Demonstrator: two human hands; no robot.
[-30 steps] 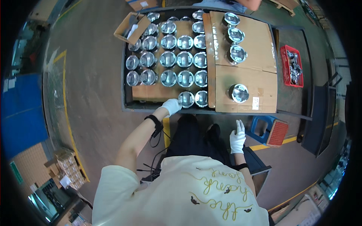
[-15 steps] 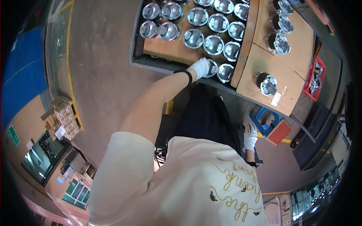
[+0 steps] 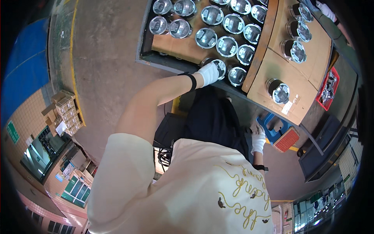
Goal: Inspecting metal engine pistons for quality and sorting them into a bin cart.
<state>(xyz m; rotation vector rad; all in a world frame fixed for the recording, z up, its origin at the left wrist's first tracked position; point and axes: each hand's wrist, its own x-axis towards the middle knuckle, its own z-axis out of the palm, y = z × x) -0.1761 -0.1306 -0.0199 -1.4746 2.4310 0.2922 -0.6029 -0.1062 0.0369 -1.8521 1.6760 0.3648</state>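
- One gloved left hand [image 3: 209, 74], in the head view, touches a shiny piston [image 3: 220, 69] left of the wooden strip [image 3: 261, 46], toward its near end.
- Whether those fingers clench the piston or merely rest on it cannot be told; the glove hides the contact.
- That piston sits inside the dark tray [image 3: 142, 50], with one neighbouring piston [image 3: 237, 76] between it and the strip.
- Fingers wrapped low around the dark side would probably hold better than fingertips on the bright rim, which looks slippery.
- Care seems wise toward the strip, where a tilt could knock the neighbour; the bare cardboard liner [image 3: 175, 48] farther left of the strip leaves more room.
- The right hand [image 3: 258, 141], released and loose-fingered, hangs past the strip's near end beside a stool [image 3: 287, 140]; it could lend support.
- Right of the strip, four more pistons [image 3: 280, 93] sit on a cardboard sheet [image 3: 302, 85].
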